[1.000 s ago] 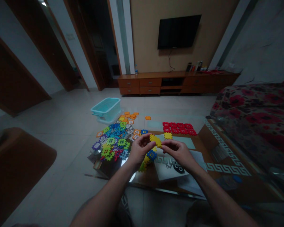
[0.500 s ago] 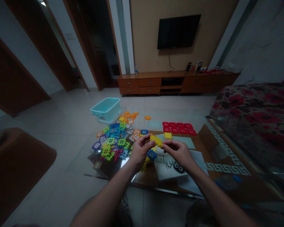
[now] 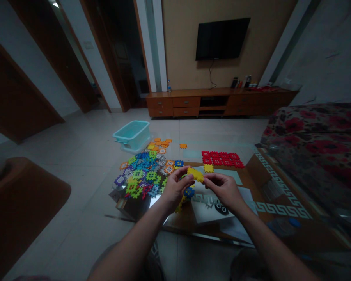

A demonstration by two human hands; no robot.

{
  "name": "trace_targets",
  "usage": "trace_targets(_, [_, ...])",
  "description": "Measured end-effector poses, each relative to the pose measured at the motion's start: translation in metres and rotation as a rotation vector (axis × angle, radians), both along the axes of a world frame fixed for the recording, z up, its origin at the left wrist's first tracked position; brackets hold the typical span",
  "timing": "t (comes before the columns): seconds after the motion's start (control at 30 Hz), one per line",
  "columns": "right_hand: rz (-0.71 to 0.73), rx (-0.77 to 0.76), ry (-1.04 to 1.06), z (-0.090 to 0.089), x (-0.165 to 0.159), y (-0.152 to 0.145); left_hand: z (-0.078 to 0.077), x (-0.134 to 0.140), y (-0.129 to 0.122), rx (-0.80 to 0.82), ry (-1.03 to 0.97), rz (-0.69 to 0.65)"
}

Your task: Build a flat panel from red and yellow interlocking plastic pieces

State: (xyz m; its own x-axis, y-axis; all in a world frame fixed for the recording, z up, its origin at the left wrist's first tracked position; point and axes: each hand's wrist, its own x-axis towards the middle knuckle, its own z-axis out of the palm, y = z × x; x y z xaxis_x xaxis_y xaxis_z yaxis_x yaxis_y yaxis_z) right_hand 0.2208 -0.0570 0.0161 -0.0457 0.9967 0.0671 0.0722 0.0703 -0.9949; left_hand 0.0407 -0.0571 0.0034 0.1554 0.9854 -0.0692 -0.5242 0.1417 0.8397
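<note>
Both my hands grip yellow interlocking plastic tiles (image 3: 195, 174) above the glass table; whether it is one tile or two joined, I cannot tell. My left hand (image 3: 177, 186) pinches the left end between thumb and fingers. At the right end my right hand (image 3: 222, 186) is closed on the edge with thumb and fingertips. Just beyond lies a flat yellow tile (image 3: 208, 168), beside a block of joined red tiles (image 3: 222, 159). A blue tile (image 3: 188, 192) shows below my left hand, partly hidden by it. Left of that hand spreads a heap of mixed coloured tiles (image 3: 146, 168).
A turquoise bin (image 3: 132, 136) stands beyond the heap, near loose orange tiles (image 3: 163, 143). On the glass table (image 3: 199, 230) are a white box with a black eyed shape (image 3: 221, 208) and a bottle with a blue cap (image 3: 294, 222). A flowered sofa (image 3: 310, 125) borders the right.
Almost nothing differs. The view has shifted slightly, and both hands still hold the yellow tiles in nearly the same place, tilted a little differently.
</note>
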Motion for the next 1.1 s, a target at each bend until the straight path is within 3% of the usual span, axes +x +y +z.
trace_targets(0.3, [-0.050, 0.099, -0.155, -0.006, 0.011, 0.004, 0.003, -0.008, 0.001, 0.102, 0.279, 0.011])
trace_targets(0.5, [-0.105, 0.228, -0.336, -0.003, 0.020, 0.006, 0.009, -0.022, 0.002, 0.555, 0.913, 0.211])
trace_targets(0.57, [-0.112, 0.264, -0.376, -0.002, 0.021, 0.006, 0.010, -0.024, 0.002, 0.646, 1.026, 0.237])
trace_targets(1.1, [-0.012, 0.365, -0.481, -0.002, 0.016, 0.002, 0.008, -0.018, -0.001, 0.649, 1.064, 0.256])
